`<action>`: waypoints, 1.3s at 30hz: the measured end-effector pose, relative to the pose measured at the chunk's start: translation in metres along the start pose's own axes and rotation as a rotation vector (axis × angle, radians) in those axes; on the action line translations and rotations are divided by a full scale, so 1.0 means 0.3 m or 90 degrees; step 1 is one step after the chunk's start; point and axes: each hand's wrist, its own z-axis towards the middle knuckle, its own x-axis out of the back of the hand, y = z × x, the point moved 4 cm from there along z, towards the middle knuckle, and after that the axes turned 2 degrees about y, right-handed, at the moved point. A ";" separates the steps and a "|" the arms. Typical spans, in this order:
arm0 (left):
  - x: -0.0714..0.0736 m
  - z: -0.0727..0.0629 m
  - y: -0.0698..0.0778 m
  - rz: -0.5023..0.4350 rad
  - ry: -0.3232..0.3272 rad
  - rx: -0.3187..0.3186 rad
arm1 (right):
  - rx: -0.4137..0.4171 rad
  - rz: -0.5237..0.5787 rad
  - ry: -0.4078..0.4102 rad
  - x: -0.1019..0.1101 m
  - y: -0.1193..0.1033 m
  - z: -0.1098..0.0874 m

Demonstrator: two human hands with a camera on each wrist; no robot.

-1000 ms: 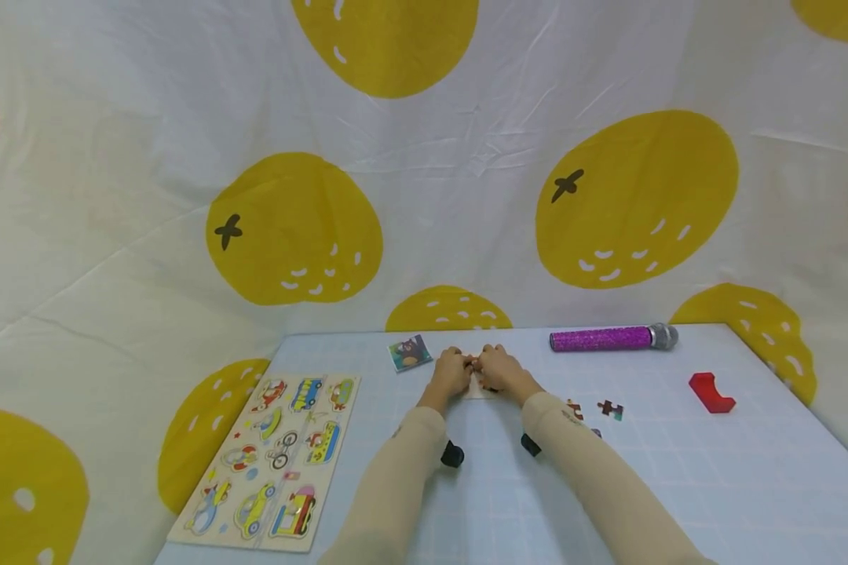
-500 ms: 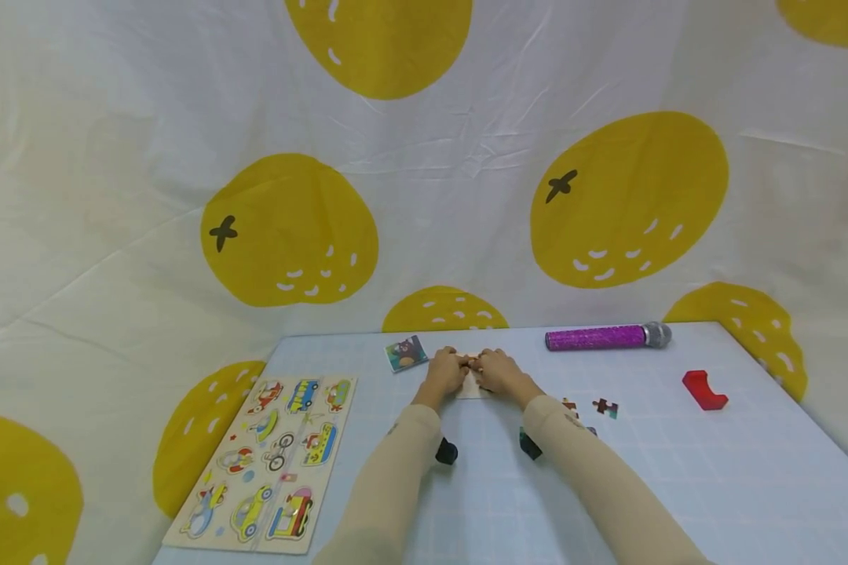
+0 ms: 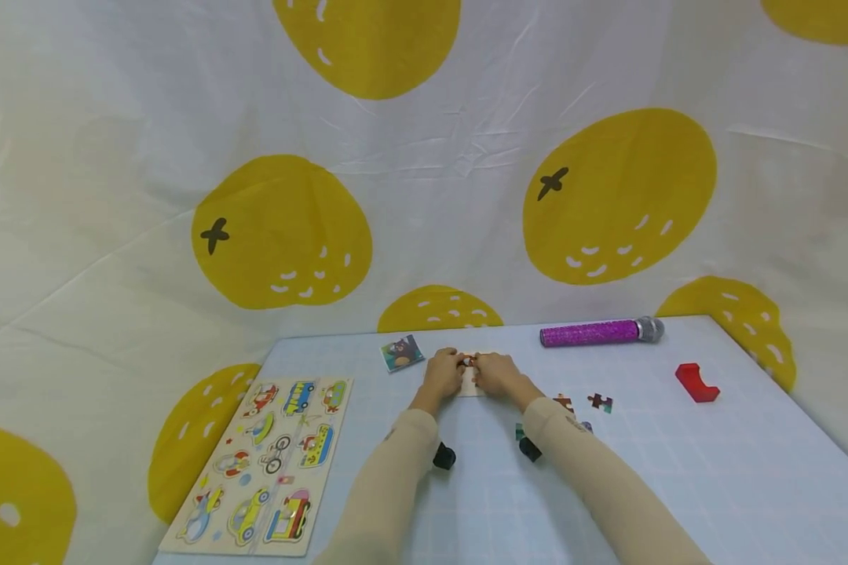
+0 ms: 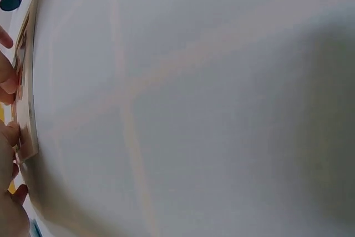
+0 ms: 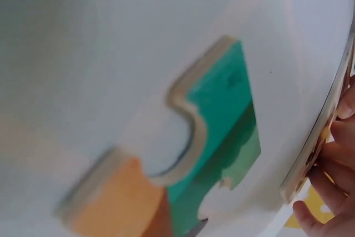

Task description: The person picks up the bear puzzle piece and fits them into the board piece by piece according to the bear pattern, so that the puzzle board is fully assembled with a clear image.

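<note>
A small pale wooden jigsaw tray (image 3: 469,390) lies near the back middle of the table, mostly covered by both hands. Between the fingertips shows a reddish-brown jigsaw piece (image 3: 469,362) on the tray. My left hand (image 3: 444,373) is over the tray's left side, fingers bent; in the left wrist view its fingertips (image 4: 11,132) touch the tray near one end. From the other side, my right hand (image 3: 498,374) pinches at the piece with thumb and finger. The right wrist view has its other fingers at the tray's edge (image 5: 294,178). I cannot tell what the left fingers grip.
Loose jigsaw pieces (image 3: 600,402) lie right of the right forearm; a green and orange one (image 5: 227,120) is close below the right wrist. A picture card (image 3: 401,353) stands left, a vehicle puzzle board (image 3: 283,416) front left, a purple microphone (image 3: 590,333) and a red block (image 3: 696,383) right.
The fingertips of both hands have drawn slightly apart, so the reddish-brown piece between them shows more. The whole head view has shifted a little, with table objects sliding left in it.
</note>
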 end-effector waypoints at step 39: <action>-0.021 -0.033 -0.022 -0.096 0.060 0.016 | -0.055 -0.002 -0.067 -0.007 -0.021 0.004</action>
